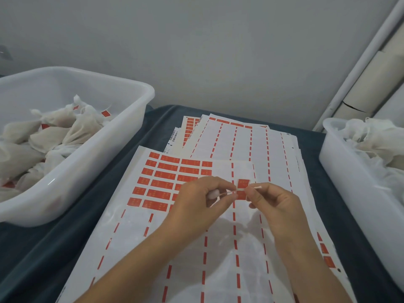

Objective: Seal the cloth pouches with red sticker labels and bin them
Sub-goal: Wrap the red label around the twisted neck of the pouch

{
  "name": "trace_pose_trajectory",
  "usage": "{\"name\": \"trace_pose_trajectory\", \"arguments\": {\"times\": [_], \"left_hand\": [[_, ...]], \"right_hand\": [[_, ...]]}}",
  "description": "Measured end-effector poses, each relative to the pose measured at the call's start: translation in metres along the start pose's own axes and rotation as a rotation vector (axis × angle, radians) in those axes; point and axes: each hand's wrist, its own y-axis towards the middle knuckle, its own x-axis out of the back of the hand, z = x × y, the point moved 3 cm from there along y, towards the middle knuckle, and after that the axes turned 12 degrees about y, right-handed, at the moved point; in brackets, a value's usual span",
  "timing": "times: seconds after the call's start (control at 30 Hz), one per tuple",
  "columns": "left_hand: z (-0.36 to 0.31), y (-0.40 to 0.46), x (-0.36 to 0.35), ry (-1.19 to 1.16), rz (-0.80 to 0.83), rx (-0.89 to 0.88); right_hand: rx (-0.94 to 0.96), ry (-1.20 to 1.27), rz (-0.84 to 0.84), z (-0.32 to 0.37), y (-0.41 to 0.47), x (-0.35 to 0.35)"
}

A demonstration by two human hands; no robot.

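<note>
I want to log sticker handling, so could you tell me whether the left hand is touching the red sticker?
Touching: the head view shows the left hand pinching the left edge of the red sticker at its fingertips.

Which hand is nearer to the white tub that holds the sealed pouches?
The left hand. The tub with the sealed pouches stands at the far left, on that hand's side. The right hand is farther away, on the other side of the red sticker.

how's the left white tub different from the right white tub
The left white plastic tub shows whole and holds cloth pouches bearing red sticker labels; the right white plastic tub is cut off by the frame, and its cloth pouches show no labels. Both sit on the dark table cover.
</note>
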Motion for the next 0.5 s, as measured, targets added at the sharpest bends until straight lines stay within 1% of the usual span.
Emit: {"name": "trace_pose_trajectory", "arguments": {"times": [0.17, 0.3, 0.37, 0.4, 0.5], "left_hand": [[-0.003, -0.001, -0.002, 0.081, -0.045, -0.02], [-0.012, -0.005, 0.006, 0.264, -0.137, -0.237], [-0.011, -0.007, 0.001, 0.357, -0.151, -0.33], [-0.01, -0.007, 0.0, 0.374, -0.16, -0.348], [-0.006, -0.006, 0.0, 0.346, -0.167, -0.315]], "right_hand": [[0.008, -0.061, -0.002, -0.003, 0.001, 0.001], [0.007, -0.058, 0.028, -0.002, -0.001, -0.003], [0.006, -0.062, 0.033, 0.001, -0.001, -0.003], [0.008, -0.06, 0.037, 0.002, -0.001, -0.002], [0.056, -0.069, 0.065, 0.006, -0.001, -0.002]]}}
